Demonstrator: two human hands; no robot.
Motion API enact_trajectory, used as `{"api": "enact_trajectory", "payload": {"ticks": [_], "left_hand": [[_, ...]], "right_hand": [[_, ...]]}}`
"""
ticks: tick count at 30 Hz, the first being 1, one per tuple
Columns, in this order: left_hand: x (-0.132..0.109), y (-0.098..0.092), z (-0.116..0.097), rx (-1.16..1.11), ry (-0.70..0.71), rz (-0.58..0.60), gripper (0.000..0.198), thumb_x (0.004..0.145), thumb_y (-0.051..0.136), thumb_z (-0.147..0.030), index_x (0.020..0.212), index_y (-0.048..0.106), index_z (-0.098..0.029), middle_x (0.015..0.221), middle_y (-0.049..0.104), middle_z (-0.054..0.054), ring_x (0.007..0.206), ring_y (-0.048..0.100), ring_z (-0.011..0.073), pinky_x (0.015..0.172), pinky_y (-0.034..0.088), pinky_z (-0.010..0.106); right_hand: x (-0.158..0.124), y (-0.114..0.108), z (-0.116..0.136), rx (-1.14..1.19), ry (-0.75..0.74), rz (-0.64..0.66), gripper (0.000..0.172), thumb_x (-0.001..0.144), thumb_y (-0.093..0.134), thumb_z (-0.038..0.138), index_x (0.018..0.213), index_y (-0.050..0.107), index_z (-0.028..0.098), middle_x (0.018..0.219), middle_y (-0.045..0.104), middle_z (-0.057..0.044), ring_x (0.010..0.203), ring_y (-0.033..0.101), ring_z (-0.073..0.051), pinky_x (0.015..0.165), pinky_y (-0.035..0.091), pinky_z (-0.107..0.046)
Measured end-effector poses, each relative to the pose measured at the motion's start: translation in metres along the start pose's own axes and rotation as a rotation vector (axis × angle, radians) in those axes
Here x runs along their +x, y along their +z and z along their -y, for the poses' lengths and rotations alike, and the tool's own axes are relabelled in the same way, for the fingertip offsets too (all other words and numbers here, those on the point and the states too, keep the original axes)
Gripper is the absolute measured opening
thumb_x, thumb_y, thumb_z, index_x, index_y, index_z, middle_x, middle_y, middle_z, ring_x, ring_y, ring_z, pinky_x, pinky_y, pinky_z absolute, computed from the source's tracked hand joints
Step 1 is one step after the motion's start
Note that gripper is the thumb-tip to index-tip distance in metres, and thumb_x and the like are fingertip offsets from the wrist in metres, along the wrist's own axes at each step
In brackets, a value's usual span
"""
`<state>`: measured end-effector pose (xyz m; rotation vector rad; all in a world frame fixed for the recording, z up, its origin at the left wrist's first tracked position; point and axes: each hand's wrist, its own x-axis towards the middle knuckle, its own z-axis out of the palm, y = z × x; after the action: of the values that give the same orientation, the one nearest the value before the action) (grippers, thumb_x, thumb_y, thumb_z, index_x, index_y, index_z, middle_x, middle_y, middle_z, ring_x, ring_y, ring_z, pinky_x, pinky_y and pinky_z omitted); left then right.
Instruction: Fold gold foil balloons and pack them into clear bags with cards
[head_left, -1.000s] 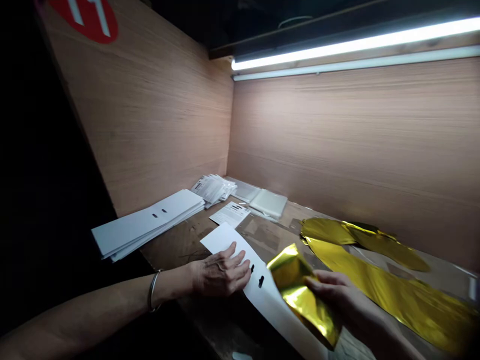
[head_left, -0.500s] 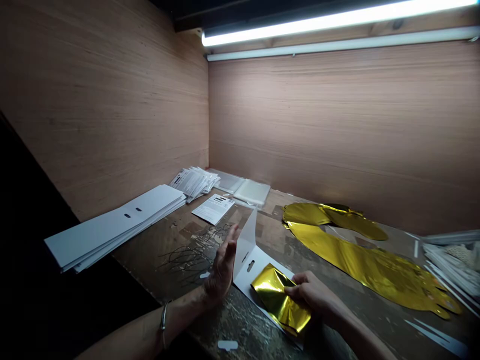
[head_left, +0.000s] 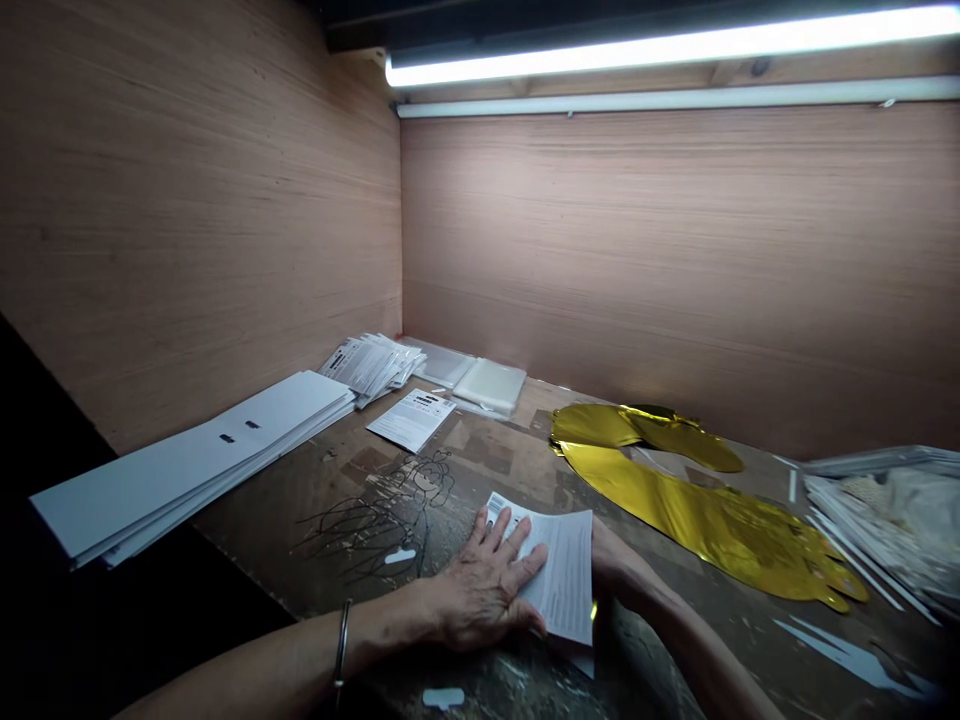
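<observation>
A white printed card [head_left: 568, 565] stands folded over on the worktable in front of me. My left hand [head_left: 491, 585] lies on its printed face with the fingers spread, holding nothing. Only the wrist side of my right hand [head_left: 611, 565] shows at the card's right edge; its fingers are hidden behind the card. A thin sliver of gold foil [head_left: 594, 609] peeks out from the fold, and the rest of that piece is covered.
Long white cards [head_left: 187, 460] are stacked at the left. Behind are packed cards [head_left: 375, 365], clear sleeves [head_left: 489, 386] and a single card [head_left: 412, 419]. Flat gold foil balloons [head_left: 675, 505] lie right, near a plastic-wrapped pile [head_left: 892, 510]. Dark thin strands [head_left: 375, 515] lie left of centre.
The card's raised flap has come down over the folded gold foil. My left hand went from upright beside the flap to flat on it, and my right hand's fingers became hidden.
</observation>
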<state>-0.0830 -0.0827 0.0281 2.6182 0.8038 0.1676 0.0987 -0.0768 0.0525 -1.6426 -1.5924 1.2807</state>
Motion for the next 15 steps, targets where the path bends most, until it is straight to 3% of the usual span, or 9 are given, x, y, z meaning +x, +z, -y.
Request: {"api": "enact_trajectory", "payload": {"ticks": [2, 4, 6, 7, 8, 10, 12, 15], "left_hand": [[0.000, 0.001, -0.002, 0.047, 0.003, 0.011, 0.066, 0.075, 0.015, -0.058, 0.127, 0.015, -0.017, 0.132, 0.005, 0.016, 0.117, -0.009, 0.0329, 0.091, -0.003, 0.053], [0.000, 0.002, -0.002, 0.076, 0.002, 0.007, 0.067, 0.075, 0.014, -0.059, 0.127, 0.016, -0.017, 0.132, 0.004, 0.017, 0.117, -0.011, 0.0334, 0.090, -0.003, 0.054], [0.000, 0.003, -0.003, 0.096, -0.001, 0.005, 0.067, 0.074, 0.014, -0.059, 0.127, 0.016, -0.018, 0.132, 0.005, 0.016, 0.117, -0.011, 0.0337, 0.090, -0.002, 0.054], [0.000, 0.004, -0.003, 0.104, -0.004, 0.002, 0.067, 0.074, 0.014, -0.059, 0.127, 0.016, -0.018, 0.132, 0.005, 0.016, 0.117, -0.011, 0.0338, 0.090, -0.002, 0.054], [0.000, 0.004, -0.003, 0.111, -0.005, -0.001, 0.066, 0.074, 0.015, -0.059, 0.127, 0.016, -0.018, 0.132, 0.005, 0.016, 0.117, -0.011, 0.0336, 0.090, -0.002, 0.054], [0.000, 0.004, -0.004, 0.124, -0.006, -0.004, 0.065, 0.075, 0.016, -0.058, 0.127, 0.015, -0.018, 0.133, 0.006, 0.015, 0.117, -0.011, 0.0330, 0.091, -0.001, 0.053], [0.001, 0.003, -0.004, 0.131, -0.007, 0.001, 0.064, 0.075, 0.019, -0.057, 0.127, 0.014, -0.019, 0.133, 0.007, 0.015, 0.118, -0.010, 0.0323, 0.091, -0.001, 0.053], [0.003, 0.005, -0.002, 0.114, -0.070, -0.029, 0.055, 0.078, 0.025, -0.052, 0.125, 0.022, -0.023, 0.133, 0.011, 0.012, 0.120, -0.004, 0.0299, 0.092, 0.002, 0.052]], "right_hand": [[-0.002, -0.008, -0.003, -0.105, 0.005, -0.056, 0.022, 0.060, 0.046, 0.019, 0.073, 0.063, 0.012, 0.060, 0.061, -0.004, 0.060, 0.055, -0.019, 0.055, 0.041, -0.027], [-0.008, -0.016, -0.007, -0.261, -0.018, -0.234, 0.030, 0.066, 0.042, 0.022, 0.086, 0.060, 0.010, 0.081, 0.061, -0.012, 0.079, 0.054, -0.026, 0.068, 0.040, -0.037], [-0.018, -0.020, -0.011, -0.512, -0.171, -0.421, 0.039, 0.073, 0.037, 0.029, 0.104, 0.051, 0.010, 0.107, 0.051, -0.016, 0.100, 0.043, -0.029, 0.082, 0.032, -0.042], [-0.023, -0.019, -0.015, -0.663, -0.292, -0.447, 0.042, 0.075, 0.036, 0.033, 0.111, 0.046, 0.014, 0.119, 0.042, -0.014, 0.108, 0.035, -0.028, 0.088, 0.026, -0.043], [-0.027, -0.017, -0.019, -0.805, -0.419, -0.410, 0.045, 0.076, 0.035, 0.036, 0.117, 0.039, 0.018, 0.126, 0.034, -0.010, 0.114, 0.029, -0.025, 0.092, 0.021, -0.044], [-0.034, -0.009, -0.031, -0.979, -0.565, -0.198, 0.051, 0.077, 0.034, 0.041, 0.124, 0.026, 0.024, 0.132, 0.023, -0.005, 0.119, 0.019, -0.022, 0.095, 0.014, -0.046], [-0.035, 0.000, -0.044, -1.027, -0.537, -0.050, 0.056, 0.077, 0.031, 0.044, 0.127, 0.015, 0.024, 0.133, 0.017, -0.005, 0.120, 0.013, -0.021, 0.096, 0.010, -0.048], [-0.033, 0.007, -0.054, -0.992, -0.428, 0.006, 0.056, 0.078, 0.028, 0.046, 0.127, 0.012, 0.023, 0.134, 0.012, -0.005, 0.121, 0.009, -0.021, 0.096, 0.007, -0.047]]}}
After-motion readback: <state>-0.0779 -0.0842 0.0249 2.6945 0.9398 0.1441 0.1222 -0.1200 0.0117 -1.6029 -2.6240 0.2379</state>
